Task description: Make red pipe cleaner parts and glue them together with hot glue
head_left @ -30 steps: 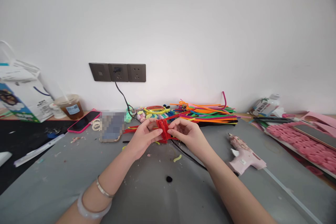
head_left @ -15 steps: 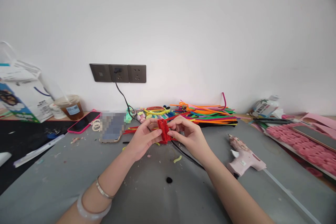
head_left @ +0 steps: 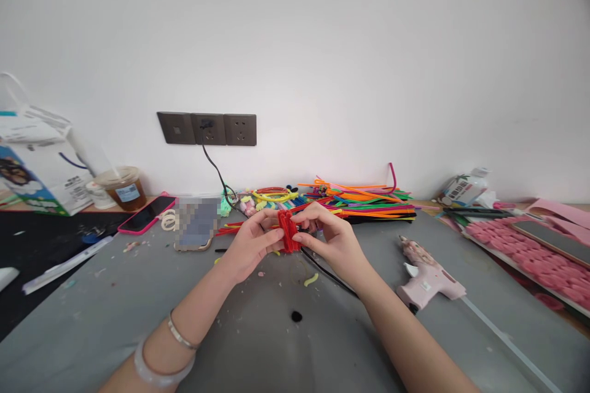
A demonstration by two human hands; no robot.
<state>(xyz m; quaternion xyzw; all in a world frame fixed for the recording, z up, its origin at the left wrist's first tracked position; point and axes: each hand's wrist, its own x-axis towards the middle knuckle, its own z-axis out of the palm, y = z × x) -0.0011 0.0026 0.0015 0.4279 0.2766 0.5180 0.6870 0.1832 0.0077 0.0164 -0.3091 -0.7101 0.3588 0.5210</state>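
Between my two hands, above the grey table, is a red bundle of folded pipe cleaners [head_left: 288, 231], held upright. My left hand [head_left: 254, 242] grips its left side, thumb in front and fingers behind. On the right side, my right hand [head_left: 325, 233] pinches the same bundle with thumb and forefinger. Behind the hands lies a spread of many-coloured pipe cleaners [head_left: 369, 201] along the wall. My fingertips hide part of the red bundle's edges.
A pink glue gun [head_left: 431, 282] with a long glue stick lies on the right, near a pink keyboard [head_left: 530, 258]. To the left are a phone in a pink case [head_left: 146, 216], a blurred-out phone [head_left: 198, 224] and a cup of brown drink [head_left: 124, 188]. A black pom-pom [head_left: 296, 316] lies in front.
The red bundle has turned slightly between my fingers, and its strands look a little more spread. My right fingertips have shifted slightly left. Both hands keep their hold.
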